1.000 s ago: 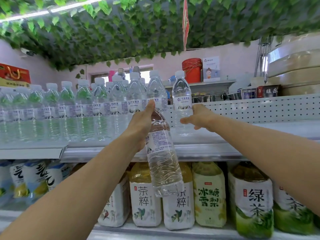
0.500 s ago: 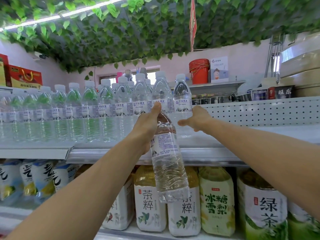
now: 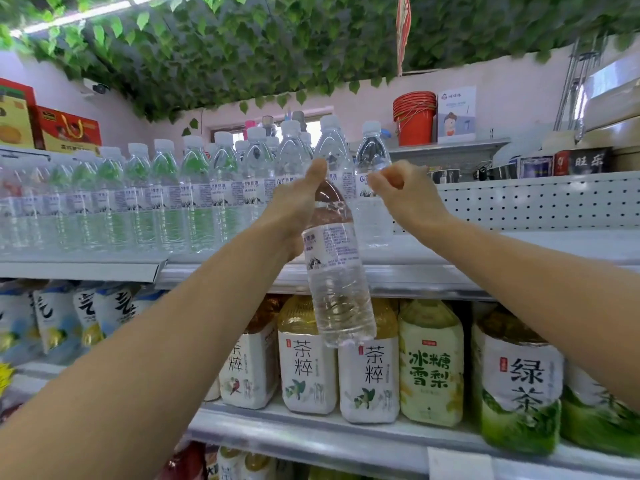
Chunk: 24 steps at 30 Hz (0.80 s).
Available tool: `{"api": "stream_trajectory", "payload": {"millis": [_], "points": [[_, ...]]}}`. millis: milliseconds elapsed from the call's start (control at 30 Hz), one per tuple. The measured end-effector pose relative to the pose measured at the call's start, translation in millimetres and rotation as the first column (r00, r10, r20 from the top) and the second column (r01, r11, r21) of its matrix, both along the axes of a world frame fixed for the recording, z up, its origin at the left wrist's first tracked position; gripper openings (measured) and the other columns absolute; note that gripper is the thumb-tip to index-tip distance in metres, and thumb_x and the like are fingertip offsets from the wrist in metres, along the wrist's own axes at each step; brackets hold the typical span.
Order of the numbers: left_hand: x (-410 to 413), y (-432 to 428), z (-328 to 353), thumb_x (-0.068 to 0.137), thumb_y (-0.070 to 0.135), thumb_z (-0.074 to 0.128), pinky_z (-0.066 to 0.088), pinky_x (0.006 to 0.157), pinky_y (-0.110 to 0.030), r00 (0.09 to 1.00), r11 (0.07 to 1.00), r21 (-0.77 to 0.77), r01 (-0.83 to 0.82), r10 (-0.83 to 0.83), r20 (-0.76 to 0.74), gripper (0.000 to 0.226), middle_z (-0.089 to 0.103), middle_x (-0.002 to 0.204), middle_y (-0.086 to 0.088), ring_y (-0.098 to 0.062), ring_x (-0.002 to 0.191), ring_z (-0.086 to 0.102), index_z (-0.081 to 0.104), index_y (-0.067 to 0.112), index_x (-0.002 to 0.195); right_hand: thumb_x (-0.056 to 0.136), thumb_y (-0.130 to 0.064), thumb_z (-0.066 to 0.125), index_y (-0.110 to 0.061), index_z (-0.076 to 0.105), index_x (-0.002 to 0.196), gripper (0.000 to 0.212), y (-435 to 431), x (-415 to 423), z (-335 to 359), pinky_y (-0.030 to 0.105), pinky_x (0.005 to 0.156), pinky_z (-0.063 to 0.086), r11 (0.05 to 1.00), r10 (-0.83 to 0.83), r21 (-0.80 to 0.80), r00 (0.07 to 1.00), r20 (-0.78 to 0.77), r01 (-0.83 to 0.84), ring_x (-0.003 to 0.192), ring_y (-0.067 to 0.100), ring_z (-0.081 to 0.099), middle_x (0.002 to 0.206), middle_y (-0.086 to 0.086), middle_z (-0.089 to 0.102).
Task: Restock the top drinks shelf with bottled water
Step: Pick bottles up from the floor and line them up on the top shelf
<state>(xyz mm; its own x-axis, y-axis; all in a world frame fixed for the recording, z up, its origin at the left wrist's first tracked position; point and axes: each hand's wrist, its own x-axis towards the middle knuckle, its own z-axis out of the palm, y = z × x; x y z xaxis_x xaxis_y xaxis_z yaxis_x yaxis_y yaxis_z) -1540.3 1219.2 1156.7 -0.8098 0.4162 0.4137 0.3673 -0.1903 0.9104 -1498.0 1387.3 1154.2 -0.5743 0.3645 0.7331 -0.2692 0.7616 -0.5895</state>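
Now, your stock from left to right. At 10 o'clock: red gift boxes (image 3: 65, 131) on the high ledge. From 9 to 11 o'clock: row of shelved water bottles (image 3: 162, 199), upright, white caps, packed side by side on the top shelf (image 3: 519, 244). Centre: your left hand (image 3: 294, 209), fingers wrapped round the shoulder of one water bottle (image 3: 337, 278), thumb pointing to 12 o'clock. That bottle is tilted, base toward 5 o'clock, in front of the shelf lip, its lower half hanging before the tea bottles (image 3: 308, 368) on the shelf below. At 1 o'clock of it: end bottle (image 3: 372, 157), last in the row, upright. Just beside that: your right hand (image 3: 405, 195), fingers curled in on nothing visible; whether the knuckles touch the end bottle cannot be told. At 1 o'clock, far back: stacked red buckets (image 3: 414, 117). At 4 o'clock: green tea bottle (image 3: 519, 386), lower shelf.
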Motion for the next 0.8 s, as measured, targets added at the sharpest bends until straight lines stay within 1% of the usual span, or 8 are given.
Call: {"api": "stream_trajectory", "payload": {"millis": [67,133,267,367,467,533,667,800], "points": [[3.1,-4.3,11.8,0.093,0.053,0.057,0.058,0.082,-0.046,1.0,0.999,0.038,-0.017,0.017,0.006,0.047,0.073,0.095,-0.013,-0.029,0.089,0.072,0.063,0.007,0.082,0.098,-0.046,0.05,-0.006,0.062,0.099,0.042,-24.0,20.6,-3.0,0.033,0.067,0.054,0.943,0.321,-0.096,0.947,0.017,-0.318,0.075,0.02,0.064,0.084,0.008,0.067],[4.4,-8.6,23.4,0.089,0.052,0.063,0.059,0.077,-0.038,0.999,0.996,0.069,-0.053,0.053,-0.002,0.046,0.071,0.096,-0.013,-0.025,0.088,0.067,0.063,0.009,0.074,0.087,-0.062,0.048,-0.008,0.065,0.101,0.058,-43.2,35.4,-10.4,0.033,0.066,0.058,0.885,0.463,-0.139,0.87,0.17,-0.444,0.077,0.023,0.069,0.089,0.008,0.071],[5.1,-12.5,37.8,0.084,0.055,0.068,0.054,0.087,-0.041,0.993,0.987,0.116,-0.109,0.112,-0.021,0.047,0.068,0.077,-0.005,-0.021,0.08,0.064,0.061,0.014,0.062,0.063,-0.075,0.065,-0.017,0.059,0.121,0.081,-57.6,46.8,-25.0,0.035,0.079,0.06,0.924,0.363,-0.009,0.871,0.33,-0.381,0.098,0.019,0.069,0.11,0.001,0.07],[5.2,-13.8,44.5,0.084,0.057,0.067,0.046,0.072,-0.031,0.986,0.982,0.119,-0.146,0.154,-0.061,0.048,0.063,0.079,-0.002,-0.016,0.073,0.055,0.065,0.009,0.085,0.059,-0.065,0.078,-0.018,0.056,0.12,0.081,-59.2,50.1,-28.4,0.038,0.081,0.059,0.935,0.32,0.029,0.875,0.363,-0.354,0.096,0.022,0.069,0.109,0.005,0.07],[4.2,-12.8,50.8,0.082,0.056,0.07,0.049,0.077,-0.034,0.988,0.981,0.153,-0.122,0.134,-0.075,0.05,0.066,0.092,-0.007,-0.02,0.081,0.056,0.066,0.008,0.096,0.052,-0.071,0.078,-0.015,0.059,0.114,0.086,-55.9,47.0,-26.3,0.053,0.09,0.054,0.96,0.21,0.109,0.923,0.322,-0.256,0.103,0.032,0.066,0.113,0.012,0.069],[8.2,-11.0,60.1,0.088,0.058,0.062,0.051,0.075,-0.031,0.985,0.992,0.088,-0.087,0.099,-0.143,0.049,0.067,0.098,-0.006,-0.019,0.084,0.058,0.065,0.009,0.093,0.053,-0.068,0.076,-0.019,0.061,0.112,0.078,-49.1,47.3,-20.8,0.051,0.094,0.053,0.967,0.198,0.1,0.942,0.273,-0.233,0.103,0.028,0.067,0.111,0.007,0.071],[11.7,-9.7,78.1,0.099,0.059,0.039,0.05,0.096,-0.044,0.968,0.999,0.004,-0.044,0.043,-0.249,0.054,0.064,0.119,-0.002,-0.022,0.113,0.059,0.058,0.016,0.126,0.071,-0.045,0.081,-0.029,0.065,0.107,0.043,-27.5,53.5,-2.3,0.04,0.093,0.054,0.977,0.204,0.037,0.97,0.134,-0.21,0.1,0.018,0.069,0.104,-0.005,0.074],[-7.8,-10.3,73.7,0.101,0.037,0.05,0.044,0.082,-0.028,0.839,0.967,-0.066,-0.244,0.177,-0.515,0.039,0.055,0.124,0.001,-0.016,0.111,0.054,0.046,0.018,0.135,0.08,-0.035,0.078,-0.028,0.061,0.105,0.031,-2.5,52.1,8.3,0.026,0.071,0.053,0.991,0.135,-0.027,0.988,0.074,-0.134,0.092,0.011,0.068,0.102,-0.008,0.071]]}}
